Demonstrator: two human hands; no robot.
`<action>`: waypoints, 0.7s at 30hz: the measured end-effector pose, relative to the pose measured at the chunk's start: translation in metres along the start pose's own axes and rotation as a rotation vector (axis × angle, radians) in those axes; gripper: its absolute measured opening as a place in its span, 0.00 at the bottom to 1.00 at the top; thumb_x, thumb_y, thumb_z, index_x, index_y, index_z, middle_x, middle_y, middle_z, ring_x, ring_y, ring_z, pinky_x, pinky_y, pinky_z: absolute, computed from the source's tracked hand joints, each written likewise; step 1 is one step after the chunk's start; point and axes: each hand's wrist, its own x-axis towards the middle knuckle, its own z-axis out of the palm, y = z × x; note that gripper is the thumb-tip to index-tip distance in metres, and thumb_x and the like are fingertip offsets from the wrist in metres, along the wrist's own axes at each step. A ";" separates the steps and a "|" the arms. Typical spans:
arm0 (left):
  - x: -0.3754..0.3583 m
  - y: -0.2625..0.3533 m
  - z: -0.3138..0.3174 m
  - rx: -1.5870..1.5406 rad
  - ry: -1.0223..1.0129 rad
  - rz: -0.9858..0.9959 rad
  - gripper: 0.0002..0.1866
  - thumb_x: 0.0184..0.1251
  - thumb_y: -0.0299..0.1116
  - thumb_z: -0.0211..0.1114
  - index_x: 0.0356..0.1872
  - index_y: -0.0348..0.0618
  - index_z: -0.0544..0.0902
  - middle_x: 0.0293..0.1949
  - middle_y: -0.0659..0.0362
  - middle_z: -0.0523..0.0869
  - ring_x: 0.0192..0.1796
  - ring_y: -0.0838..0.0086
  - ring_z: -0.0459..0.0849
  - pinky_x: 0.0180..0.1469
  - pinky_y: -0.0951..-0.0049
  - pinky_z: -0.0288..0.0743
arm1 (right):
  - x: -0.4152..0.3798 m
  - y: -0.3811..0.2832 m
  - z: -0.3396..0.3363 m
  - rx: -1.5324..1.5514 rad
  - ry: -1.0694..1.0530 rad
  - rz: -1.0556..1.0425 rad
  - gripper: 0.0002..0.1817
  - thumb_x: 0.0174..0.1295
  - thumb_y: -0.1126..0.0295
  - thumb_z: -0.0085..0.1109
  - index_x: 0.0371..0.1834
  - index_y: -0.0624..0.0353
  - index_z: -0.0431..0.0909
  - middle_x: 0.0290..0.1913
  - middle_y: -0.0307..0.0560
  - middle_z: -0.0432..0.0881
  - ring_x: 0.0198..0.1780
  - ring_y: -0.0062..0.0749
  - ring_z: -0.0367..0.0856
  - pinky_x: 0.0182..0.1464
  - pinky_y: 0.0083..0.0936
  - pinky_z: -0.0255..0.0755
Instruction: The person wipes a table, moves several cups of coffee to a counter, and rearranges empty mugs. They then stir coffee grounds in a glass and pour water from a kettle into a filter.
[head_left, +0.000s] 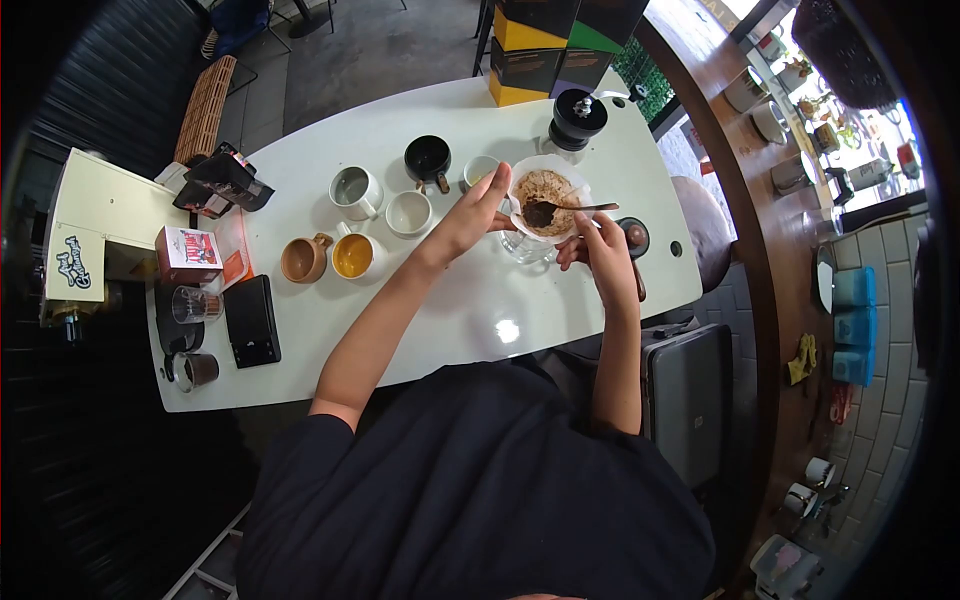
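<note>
A paper coffee filter [568, 170] holding wet brown coffee grounds [545, 186] sits in a dripper above a glass server [527, 247]. My left hand [468, 218] grips the left side of the dripper, fingers at its rim and thumb lower down. From the right, my right hand [603, 255] pinches the handle of a spoon [588, 208]. The spoon's bowl is over the grounds inside the filter, with dark matter in or under it. A black-topped hand grinder [578, 122] stands just behind the dripper.
Several cups stand left of my hands, including a black cup [428, 158] and a brown mug [302, 260]. A black scale [253, 321] lies at the left, near a small box [188, 254]. A round-headed tool [634, 238] rests right of my right hand.
</note>
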 end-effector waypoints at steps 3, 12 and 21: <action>0.004 -0.007 0.002 -0.004 0.007 0.012 0.52 0.75 0.73 0.42 0.80 0.33 0.53 0.71 0.45 0.72 0.58 0.64 0.87 0.65 0.68 0.80 | 0.002 0.000 -0.005 -0.008 -0.020 0.013 0.18 0.79 0.63 0.53 0.49 0.74 0.71 0.29 0.57 0.84 0.24 0.32 0.85 0.26 0.24 0.80; 0.002 -0.012 0.011 -0.012 0.070 -0.005 0.46 0.78 0.70 0.39 0.76 0.35 0.61 0.68 0.48 0.75 0.60 0.65 0.86 0.67 0.66 0.77 | 0.005 0.000 -0.017 0.011 -0.105 0.042 0.17 0.79 0.64 0.52 0.52 0.72 0.71 0.30 0.56 0.84 0.25 0.31 0.85 0.28 0.23 0.81; -0.053 0.004 0.021 0.358 0.468 0.164 0.36 0.81 0.64 0.45 0.72 0.41 0.67 0.56 0.54 0.81 0.45 0.74 0.85 0.50 0.74 0.79 | -0.027 -0.031 -0.036 -0.207 -0.079 0.046 0.15 0.80 0.62 0.52 0.53 0.66 0.71 0.25 0.46 0.81 0.23 0.23 0.80 0.25 0.22 0.72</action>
